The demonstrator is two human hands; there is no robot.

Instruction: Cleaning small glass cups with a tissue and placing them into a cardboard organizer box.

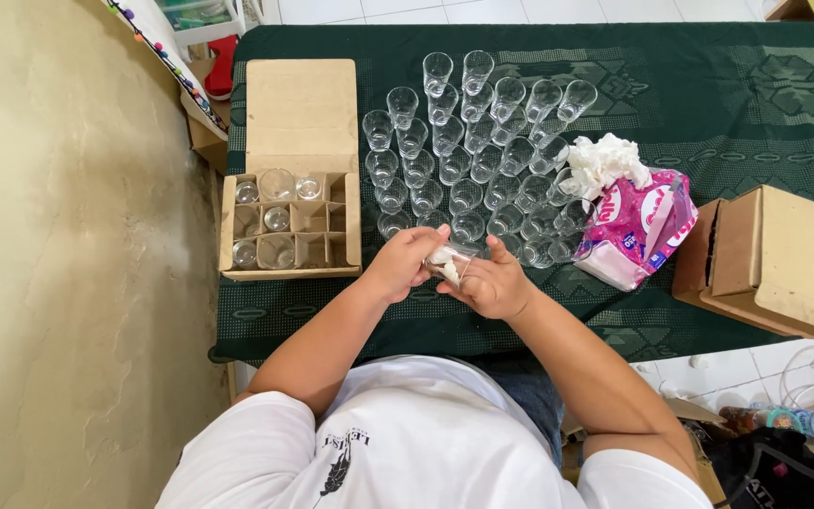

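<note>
Glass [451, 264] lies on its side at frame centre, gripped by the left hand [401, 265] while the right hand [494, 282] pinches white tissue [443, 256] inside, apparently mid-wipe, before rows of glasses [478, 151] and a divided carton [291, 222] at left.

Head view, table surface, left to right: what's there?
Open divided cardboard box → rows of clear glasses → pink tissue pack → closed cardboard box.

Green patterned cloth [765, 104] covers the surface. Left: open divided cardboard box [291, 224] containing several glasses. Centre, far: rows of empty glasses [482, 151]. Right: pink tissue pack [635, 226], closed cardboard box [774, 259].
</note>
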